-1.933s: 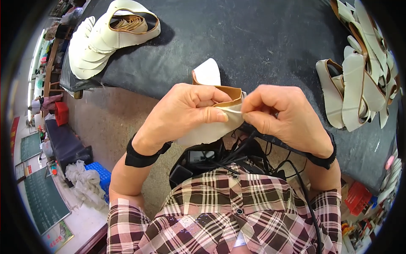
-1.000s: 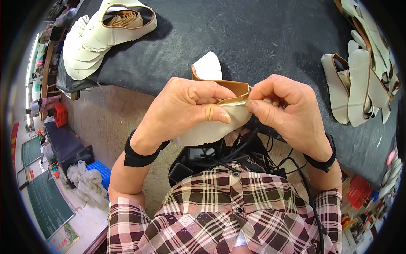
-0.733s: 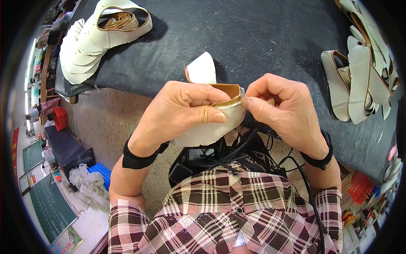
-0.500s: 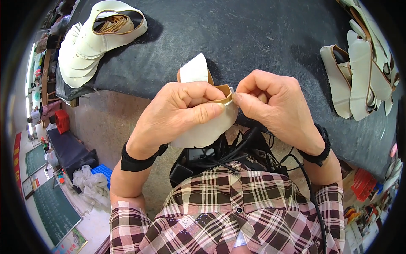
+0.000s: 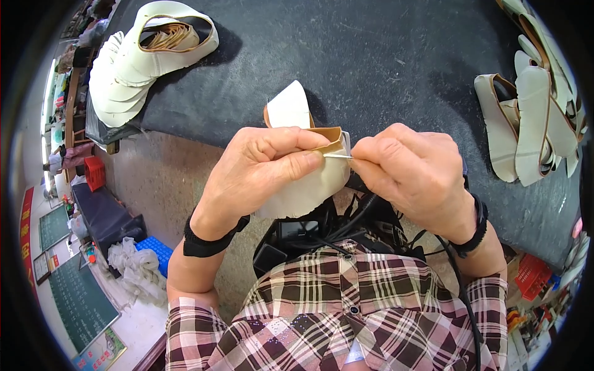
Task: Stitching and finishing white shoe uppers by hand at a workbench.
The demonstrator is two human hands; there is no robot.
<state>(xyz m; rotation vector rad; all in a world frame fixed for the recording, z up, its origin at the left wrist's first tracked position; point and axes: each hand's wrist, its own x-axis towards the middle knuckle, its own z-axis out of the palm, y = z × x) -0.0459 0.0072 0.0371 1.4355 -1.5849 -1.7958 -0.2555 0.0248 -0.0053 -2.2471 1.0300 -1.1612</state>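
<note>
My left hand (image 5: pixel 257 170) is closed on a white shoe upper (image 5: pixel 312 188) with a tan lining. Its thumb presses the top edge from outside, and the fingers sit behind, partly hidden. A thin white strip (image 5: pixel 338 156) stretches from beside the left thumb to my right hand (image 5: pixel 414 176), whose thumb and index finger pinch its end. The upper hangs in front of my body at the table's near edge. One white end of the piece (image 5: pixel 289 106) points away from me over the dark tabletop.
Stacked white shoe uppers (image 5: pixel 127 80) lie at the table's far left, and more uppers (image 5: pixel 529 120) are piled at the right. The dark table (image 5: pixel 371 55) has its near edge by my hands. Black cables (image 5: pixel 365 213) hang at my waist. A red crate (image 5: pixel 94 173) stands at left.
My right hand has drawn slightly right and down from the upper's edge, and a thin white strip now shows between the hands. My left hand keeps its grip.
</note>
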